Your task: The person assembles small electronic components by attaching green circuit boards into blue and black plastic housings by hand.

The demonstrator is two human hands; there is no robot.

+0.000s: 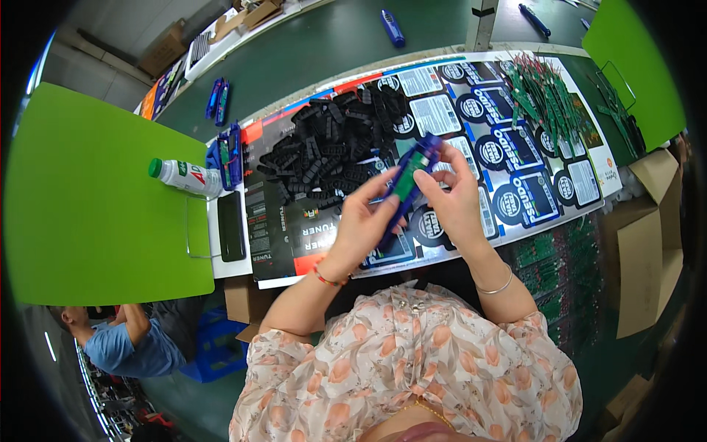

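Observation:
Over the printed sheet, my two hands hold a long blue plastic housing, tilted with its upper end to the right. A narrow green circuit board lies along the inside of the housing. My left hand grips the lower part between thumb and fingers. Higher up, my right hand is closed on it, its thumb pressed at the board. Small black plastic parts are heaped beyond my left hand. Farther right lies a pile of green circuit boards with thin reddish wires.
A green panel stands at left, another at far right. A white bottle, a dark phone and blue housings sit at the left edge. Cardboard boxes stand at right. A person in blue sits lower left.

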